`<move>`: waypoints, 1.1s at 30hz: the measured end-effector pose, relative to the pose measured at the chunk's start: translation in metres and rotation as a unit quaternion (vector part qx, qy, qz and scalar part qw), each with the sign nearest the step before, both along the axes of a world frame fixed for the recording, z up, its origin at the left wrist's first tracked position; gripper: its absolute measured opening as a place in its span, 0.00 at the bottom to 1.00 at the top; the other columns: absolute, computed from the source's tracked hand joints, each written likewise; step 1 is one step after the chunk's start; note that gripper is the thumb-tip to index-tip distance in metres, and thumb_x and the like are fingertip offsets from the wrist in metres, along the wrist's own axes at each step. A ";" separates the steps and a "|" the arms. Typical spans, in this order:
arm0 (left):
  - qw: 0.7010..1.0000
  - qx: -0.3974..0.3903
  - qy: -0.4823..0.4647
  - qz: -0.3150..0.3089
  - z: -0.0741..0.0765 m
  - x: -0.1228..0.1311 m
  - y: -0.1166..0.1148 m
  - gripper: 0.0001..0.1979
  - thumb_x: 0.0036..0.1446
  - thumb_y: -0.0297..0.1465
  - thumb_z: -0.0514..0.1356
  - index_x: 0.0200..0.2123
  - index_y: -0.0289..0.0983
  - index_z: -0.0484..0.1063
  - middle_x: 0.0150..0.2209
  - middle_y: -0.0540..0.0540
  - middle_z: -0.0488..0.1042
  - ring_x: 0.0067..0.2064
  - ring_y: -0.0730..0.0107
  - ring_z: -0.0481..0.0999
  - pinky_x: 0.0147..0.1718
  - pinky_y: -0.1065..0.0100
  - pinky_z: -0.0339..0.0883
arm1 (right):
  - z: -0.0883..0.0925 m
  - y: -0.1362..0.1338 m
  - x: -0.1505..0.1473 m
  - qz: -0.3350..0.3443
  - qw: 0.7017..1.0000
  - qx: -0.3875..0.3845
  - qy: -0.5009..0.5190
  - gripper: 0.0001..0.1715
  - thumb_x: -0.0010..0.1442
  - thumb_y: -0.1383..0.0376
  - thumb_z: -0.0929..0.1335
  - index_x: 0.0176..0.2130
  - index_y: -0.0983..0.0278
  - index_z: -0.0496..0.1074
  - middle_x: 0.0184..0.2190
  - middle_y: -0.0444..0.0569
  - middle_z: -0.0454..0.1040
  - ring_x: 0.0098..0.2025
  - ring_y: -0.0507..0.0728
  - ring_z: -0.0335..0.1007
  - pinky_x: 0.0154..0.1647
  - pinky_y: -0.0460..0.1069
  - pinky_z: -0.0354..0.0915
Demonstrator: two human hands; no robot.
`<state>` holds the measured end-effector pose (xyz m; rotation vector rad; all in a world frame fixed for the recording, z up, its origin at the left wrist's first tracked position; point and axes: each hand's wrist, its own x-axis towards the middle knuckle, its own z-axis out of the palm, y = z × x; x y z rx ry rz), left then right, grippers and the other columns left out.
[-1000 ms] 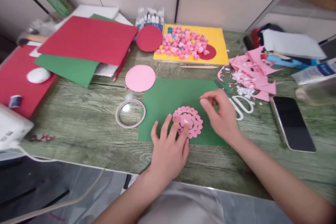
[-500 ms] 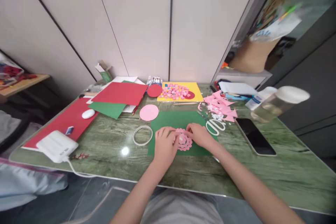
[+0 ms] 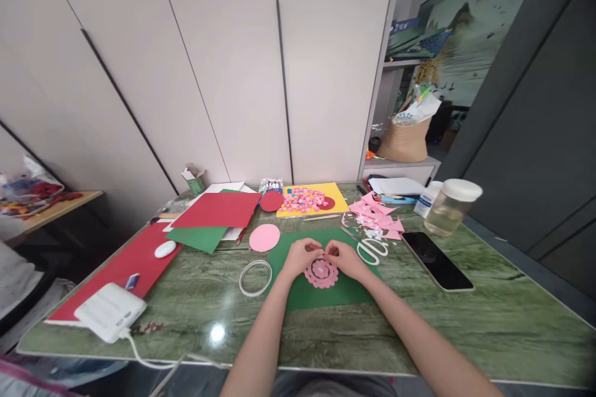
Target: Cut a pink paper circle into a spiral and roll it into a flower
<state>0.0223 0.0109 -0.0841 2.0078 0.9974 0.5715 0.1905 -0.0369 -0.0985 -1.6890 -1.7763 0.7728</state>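
A pink scalloped paper spiral [image 3: 321,273] lies on a green paper sheet [image 3: 326,294] in the middle of the green table. My left hand [image 3: 300,256] and my right hand [image 3: 343,257] meet at the spiral's far edge, fingers curled and pinching its paper. Both forearms reach in from the bottom of the view.
A pink paper disc [image 3: 264,237] and a white ring [image 3: 255,277] lie left of the sheet. White scissors [image 3: 372,251], pink scraps [image 3: 377,214], a phone [image 3: 436,260] and a jar [image 3: 449,206] are on the right. Red and green sheets [image 3: 216,211], a yellow board with pink pieces [image 3: 311,200] and a white device [image 3: 110,311] are further off.
The camera has tilted up and back, so the table looks smaller. My hands have moved from either side of the spiral to its far edge and closed on it.
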 end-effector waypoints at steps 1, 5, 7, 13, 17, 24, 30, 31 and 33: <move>1.000 -0.007 0.000 0.003 -0.002 0.000 -0.001 0.15 0.59 0.35 0.54 0.47 0.33 0.66 0.46 0.42 0.70 0.43 0.66 0.72 0.41 0.59 0.69 | -0.002 0.001 0.001 -0.003 1.000 -0.002 0.013 0.16 0.62 0.62 0.64 0.49 0.66 0.66 0.47 0.51 0.69 0.43 0.57 0.70 0.42 0.56 0.69; 0.999 -0.023 -0.011 0.031 -0.005 0.002 0.000 0.16 0.59 0.35 0.54 0.48 0.34 0.66 0.47 0.42 0.69 0.45 0.65 0.71 0.43 0.58 0.68 | -0.003 0.004 0.006 -0.015 0.999 0.003 0.048 0.16 0.62 0.62 0.64 0.49 0.66 0.66 0.46 0.51 0.69 0.43 0.57 0.70 0.42 0.56 0.69; 0.998 -0.029 -0.020 0.043 -0.005 0.002 0.001 0.16 0.59 0.35 0.54 0.48 0.34 0.66 0.47 0.42 0.69 0.45 0.65 0.71 0.43 0.58 0.68 | -0.002 0.004 0.007 -0.020 0.998 0.011 0.056 0.16 0.62 0.62 0.64 0.49 0.66 0.66 0.46 0.51 0.70 0.43 0.57 0.70 0.42 0.56 0.69; 0.995 -0.061 -0.055 0.053 -0.002 0.002 0.000 0.16 0.59 0.35 0.55 0.48 0.33 0.65 0.47 0.42 0.69 0.45 0.65 0.71 0.43 0.57 0.68 | -0.003 0.004 0.007 -0.028 0.997 0.042 0.063 0.15 0.62 0.62 0.64 0.48 0.67 0.67 0.45 0.51 0.70 0.41 0.56 0.70 0.40 0.55 0.69; 0.991 -0.093 -0.082 0.040 0.000 0.003 -0.002 0.16 0.58 0.35 0.55 0.48 0.33 0.66 0.47 0.42 0.69 0.45 0.65 0.71 0.42 0.58 0.68 | -0.003 0.002 0.005 -0.014 0.997 0.057 0.039 0.15 0.62 0.62 0.64 0.47 0.67 0.67 0.43 0.50 0.71 0.40 0.55 0.71 0.39 0.54 0.69; 0.978 -0.146 -0.132 0.064 0.007 0.006 -0.002 0.16 0.58 0.35 0.55 0.48 0.33 0.66 0.47 0.42 0.69 0.45 0.64 0.71 0.42 0.58 0.68 | 0.019 0.042 0.034 -0.045 0.990 0.101 -0.086 0.16 0.63 0.62 0.64 0.49 0.66 0.66 0.47 0.52 0.69 0.44 0.57 0.69 0.43 0.56 0.68; 0.965 -0.192 -0.158 0.080 0.016 0.006 -0.003 0.16 0.58 0.35 0.55 0.48 0.33 0.66 0.46 0.42 0.69 0.44 0.65 0.71 0.42 0.58 0.69 | 0.021 0.084 0.032 -0.042 0.966 0.132 -0.218 0.16 0.63 0.63 0.64 0.50 0.64 0.66 0.50 0.52 0.68 0.46 0.58 0.68 0.45 0.57 0.67; 0.963 -0.199 -0.164 0.082 0.017 0.006 -0.003 0.16 0.58 0.35 0.55 0.48 0.33 0.66 0.46 0.42 0.69 0.44 0.66 0.72 0.41 0.59 0.69 | 0.018 0.086 0.028 -0.035 0.963 0.133 -0.232 0.16 0.63 0.63 0.64 0.50 0.65 0.66 0.49 0.52 0.68 0.45 0.58 0.68 0.44 0.57 0.67; 0.957 -0.212 -0.179 0.082 0.019 0.005 -0.004 0.16 0.59 0.35 0.55 0.47 0.33 0.66 0.45 0.42 0.70 0.43 0.67 0.72 0.41 0.59 0.69 | 0.012 0.086 0.021 -0.025 0.958 0.134 -0.252 0.16 0.62 0.63 0.64 0.50 0.65 0.66 0.49 0.52 0.68 0.45 0.58 0.69 0.44 0.57 0.68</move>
